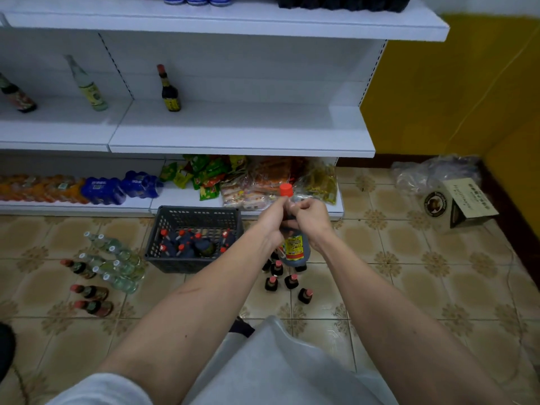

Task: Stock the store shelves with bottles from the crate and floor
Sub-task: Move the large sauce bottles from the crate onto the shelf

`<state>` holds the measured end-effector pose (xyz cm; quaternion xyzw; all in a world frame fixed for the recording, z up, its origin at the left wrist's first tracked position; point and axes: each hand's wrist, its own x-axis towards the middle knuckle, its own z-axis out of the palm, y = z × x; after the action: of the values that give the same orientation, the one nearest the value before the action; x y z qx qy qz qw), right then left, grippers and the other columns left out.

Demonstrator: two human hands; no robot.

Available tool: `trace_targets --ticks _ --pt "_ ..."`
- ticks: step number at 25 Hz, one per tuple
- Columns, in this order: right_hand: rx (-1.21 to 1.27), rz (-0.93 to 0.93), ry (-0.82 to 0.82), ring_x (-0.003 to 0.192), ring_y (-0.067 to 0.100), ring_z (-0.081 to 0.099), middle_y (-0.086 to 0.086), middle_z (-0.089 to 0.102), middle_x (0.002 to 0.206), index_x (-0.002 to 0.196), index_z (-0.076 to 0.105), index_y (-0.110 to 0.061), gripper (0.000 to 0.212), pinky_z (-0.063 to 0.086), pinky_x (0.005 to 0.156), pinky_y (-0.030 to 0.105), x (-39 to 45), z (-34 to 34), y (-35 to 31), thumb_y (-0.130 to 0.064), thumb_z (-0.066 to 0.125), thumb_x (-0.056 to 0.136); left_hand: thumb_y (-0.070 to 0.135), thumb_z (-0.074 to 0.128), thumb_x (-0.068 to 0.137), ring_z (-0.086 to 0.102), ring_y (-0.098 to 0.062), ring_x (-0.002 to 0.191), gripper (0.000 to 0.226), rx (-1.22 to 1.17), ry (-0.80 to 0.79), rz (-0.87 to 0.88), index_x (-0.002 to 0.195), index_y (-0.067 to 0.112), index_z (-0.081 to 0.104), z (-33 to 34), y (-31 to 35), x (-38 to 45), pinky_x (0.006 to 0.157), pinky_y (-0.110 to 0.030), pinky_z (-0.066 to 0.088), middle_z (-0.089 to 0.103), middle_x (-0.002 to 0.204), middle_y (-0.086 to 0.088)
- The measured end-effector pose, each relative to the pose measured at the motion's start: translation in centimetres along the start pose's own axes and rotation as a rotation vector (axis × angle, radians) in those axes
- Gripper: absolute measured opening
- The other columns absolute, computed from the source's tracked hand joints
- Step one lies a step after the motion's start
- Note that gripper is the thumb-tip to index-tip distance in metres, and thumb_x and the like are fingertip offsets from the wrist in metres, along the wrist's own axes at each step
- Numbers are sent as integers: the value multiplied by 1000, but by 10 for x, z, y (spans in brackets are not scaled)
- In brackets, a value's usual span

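White shelves [239, 127] ahead, one dark bottle standing mid-shelf [170, 92]. Below them on the floor, grey crate [194, 260] holding red-capped bottles. Right of crate, my left hand [270, 219] and right hand [311, 219] both grip a red-capped sauce bottle [293, 247], upright.

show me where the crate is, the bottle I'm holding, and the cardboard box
crate [175, 263], head view, on its front wall.
bottle [294, 247], head view, on its yellow label.
cardboard box [467, 197], head view, on its printed top face.
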<state>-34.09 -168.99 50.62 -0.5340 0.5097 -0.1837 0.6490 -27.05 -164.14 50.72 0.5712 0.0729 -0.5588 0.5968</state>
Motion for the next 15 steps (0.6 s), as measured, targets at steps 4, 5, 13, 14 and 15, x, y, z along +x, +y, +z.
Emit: trace_targets --ticks 4,5,13,14,15 --pt "-38 5 -58 69 26 73 10 69 78 79 65 -4 15 63 69 37 11 -27 -11 -8 64 93 27 50 98 52 -19 57 29 31 10 6 70 18 50 23 2 12 60 -34 49 50 66 -3" --pt "-71 6 -57 71 26 73 12 69 81 82 66 -2 13 63 71 36 18 -33 -16 -6 63 94 25 51 98 54 -17 52 30 45 1 14 68 18 50 28 4 18 62 -34 50 51 60 -2" --pt "-302 20 -19 65 21 67 13 66 93 102 64 -2 14 60 69 34 88 -64 -59 -8 51 99 30 60 94 62 -21 85 20 174 3 -3 81 15 58 46 46 86 76 -34 53 64 94 -8" --pt "-324 31 -41 65 20 67 13 66 93 104 63 -3 15 58 64 30 94 -64 -62 -9 50 99 29 61 94 61 -23 91 20 180 5 0 81 14 57 49 52 94 83 -36 52 63 98 -10" --pt "-333 49 -64 67 20 66 13 66 95 108 62 -3 17 56 62 28 102 -62 -66 -9 49 99 29 62 93 59 -25 95 20 190 6 6 82 13 58 52 58 104 88 -37 50 62 99 -11"
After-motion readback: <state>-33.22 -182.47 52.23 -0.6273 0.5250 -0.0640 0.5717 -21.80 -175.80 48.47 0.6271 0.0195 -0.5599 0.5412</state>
